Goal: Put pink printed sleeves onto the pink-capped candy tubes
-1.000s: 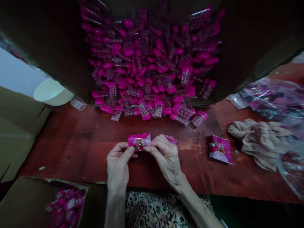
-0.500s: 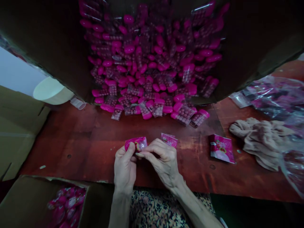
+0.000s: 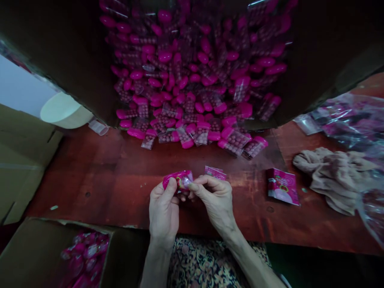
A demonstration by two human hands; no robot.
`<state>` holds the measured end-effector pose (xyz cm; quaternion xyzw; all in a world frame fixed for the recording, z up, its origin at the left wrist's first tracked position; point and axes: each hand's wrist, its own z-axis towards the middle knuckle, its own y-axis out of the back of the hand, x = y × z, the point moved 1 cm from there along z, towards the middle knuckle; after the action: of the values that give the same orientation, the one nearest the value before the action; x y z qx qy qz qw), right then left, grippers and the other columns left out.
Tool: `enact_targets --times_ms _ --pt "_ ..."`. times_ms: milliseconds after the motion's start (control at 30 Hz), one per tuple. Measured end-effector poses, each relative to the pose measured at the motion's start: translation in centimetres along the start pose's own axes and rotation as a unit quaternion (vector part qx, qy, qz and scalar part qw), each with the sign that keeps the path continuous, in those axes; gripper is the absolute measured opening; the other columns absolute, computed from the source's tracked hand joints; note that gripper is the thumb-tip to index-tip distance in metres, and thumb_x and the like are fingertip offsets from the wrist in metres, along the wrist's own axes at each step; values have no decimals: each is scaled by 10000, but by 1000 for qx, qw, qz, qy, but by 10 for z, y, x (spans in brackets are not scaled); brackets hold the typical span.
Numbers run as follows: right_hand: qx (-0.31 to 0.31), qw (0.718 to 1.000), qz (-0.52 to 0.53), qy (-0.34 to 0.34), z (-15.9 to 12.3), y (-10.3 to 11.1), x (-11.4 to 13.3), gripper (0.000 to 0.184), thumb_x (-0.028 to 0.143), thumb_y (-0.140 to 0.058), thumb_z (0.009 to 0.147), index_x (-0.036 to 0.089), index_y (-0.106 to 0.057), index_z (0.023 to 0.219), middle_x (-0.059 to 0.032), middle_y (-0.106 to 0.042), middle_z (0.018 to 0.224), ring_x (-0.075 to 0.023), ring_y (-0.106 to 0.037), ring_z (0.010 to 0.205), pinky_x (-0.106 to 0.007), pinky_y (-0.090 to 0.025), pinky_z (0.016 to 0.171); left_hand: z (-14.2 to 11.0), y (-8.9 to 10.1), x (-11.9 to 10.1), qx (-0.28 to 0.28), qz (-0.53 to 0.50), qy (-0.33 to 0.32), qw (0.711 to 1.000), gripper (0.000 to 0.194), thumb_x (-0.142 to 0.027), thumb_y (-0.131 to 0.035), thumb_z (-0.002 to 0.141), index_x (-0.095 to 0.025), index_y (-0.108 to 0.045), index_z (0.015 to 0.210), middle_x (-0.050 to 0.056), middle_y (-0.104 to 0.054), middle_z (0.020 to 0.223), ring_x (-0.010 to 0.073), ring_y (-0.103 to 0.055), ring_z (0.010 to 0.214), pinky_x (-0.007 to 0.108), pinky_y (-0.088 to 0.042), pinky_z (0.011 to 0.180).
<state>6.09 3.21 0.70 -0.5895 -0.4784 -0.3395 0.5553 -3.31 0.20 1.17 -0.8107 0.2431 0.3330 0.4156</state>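
Well, first entry: one pink sachet (image 3: pixel 179 180), pinched between thumb and bent fingers of the left hand (image 3: pixel 163 212), held just above the red-brown wooden table (image 3: pixel 90 196). Right hand (image 3: pixel 216 202): fingers curled nearly closed, thumb at the sachet's edge, a second pink sachet (image 3: pixel 215 173) gripped behind them. Also on the table: a flat pink sachet (image 3: pixel 282 186) and a crumpled beige cloth (image 3: pixel 333 180) — beyond, a plastic bag (image 3: pixel 345 128) and a dark cardboard carton (image 3: pixel 330 48) around a heap of clear packs of pink pills (image 3: pixel 186 80). Lower left: an open box (image 3: pixel 27 248) of pink packets (image 3: pixel 84 256).
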Motion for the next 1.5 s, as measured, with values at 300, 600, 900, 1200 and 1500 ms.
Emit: enact_targets --times_ms 300,600,900,1200,1500 --pt "-4 991 -29 133 -4 16 13 178 272 -669 768 197 -647 608 44 -557 447 -91 -505 393 -221 -430 411 3 10 -10 -79 -23 -11 997 162 -274 -742 652 -134 -665 634 -4 -619 564 70 -518 483 176 -408 458" --pt "-4 984 -146 99 3 13 11 135 208 -708 717 207 -666 845 23 -584 686 -100 -559 616 -206 -460 524 4 14 -9 -107 37 -90 990 167 -296 -754 633 -146 -682 640 -2 -651 590 73 -548 505 170 -432 483" --pt "42 931 -303 199 7 22 19 109 129 -643 752 196 -648 837 1 -638 738 -141 -614 684 -268 -499 628 -1 19 3 -13 184 -113 976 100 -272 -688 715 -180 -725 714 18 -680 651 120 -539 544 221 -449 504" --pt "140 857 -428 252 7 32 16 204 78 -433 865 184 -606 841 -20 -624 720 -136 -590 641 -250 -478 595 0 14 3 3 168 -45 985 161 -297 -726 661 -146 -700 611 16 -620 547 99 -493 494 204 -417 463" --pt "-71 817 -505 268 25 78 39 187 113 -442 871 180 -616 888 -33 -650 743 -147 -614 639 -265 -493 612 10 33 -15 -131 101 -75 983 212 -288 -815 517 -140 -686 596 18 -657 551 101 -560 462 180 -434 423"
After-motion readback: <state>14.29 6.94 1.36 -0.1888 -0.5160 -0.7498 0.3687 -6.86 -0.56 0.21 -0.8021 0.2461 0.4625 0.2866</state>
